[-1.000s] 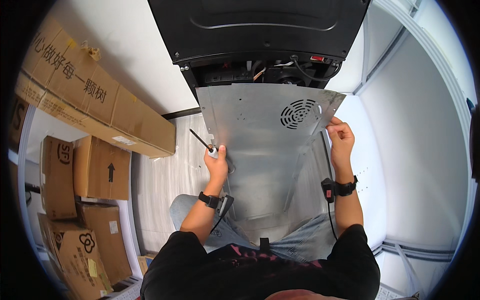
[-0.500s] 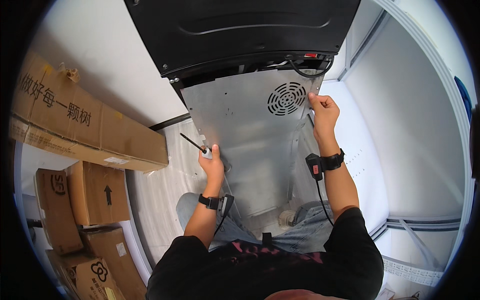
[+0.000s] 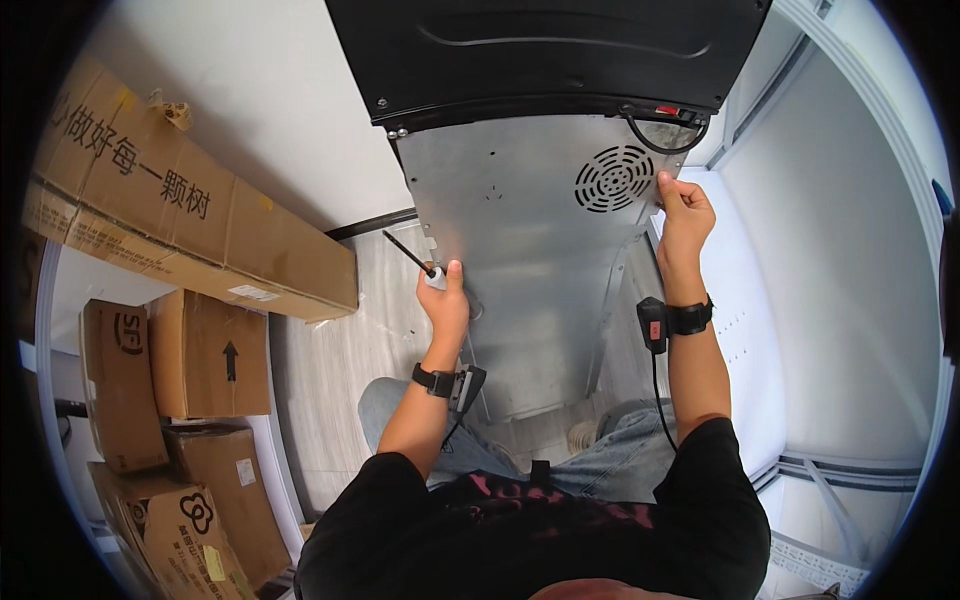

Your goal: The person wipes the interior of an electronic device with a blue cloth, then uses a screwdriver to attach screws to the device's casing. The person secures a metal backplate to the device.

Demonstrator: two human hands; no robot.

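A large grey sheet-metal panel (image 3: 520,260) with a round slotted vent (image 3: 613,180) lies against the lower part of a black machine housing (image 3: 550,50). My left hand (image 3: 445,308) is closed around the pale handle of a screwdriver (image 3: 412,254), its dark shaft pointing up and left. The thumb of that hand rests at the panel's left edge. On the opposite side, my right hand (image 3: 685,225) grips the panel's right edge near the vent, thumb and finger pinched together. The panel's top edge meets the housing's lower rim.
A black cable (image 3: 640,138) loops below a red switch (image 3: 667,109) at the housing's right corner. A long cardboard box (image 3: 200,215) and several smaller cartons (image 3: 210,360) stand at the left. A white wall panel (image 3: 735,330) rises close on the right.
The panel's top edge has moved up against the housing, closing the dark gap that showed there. Both hands have kept their hold, and the whole view has shifted.
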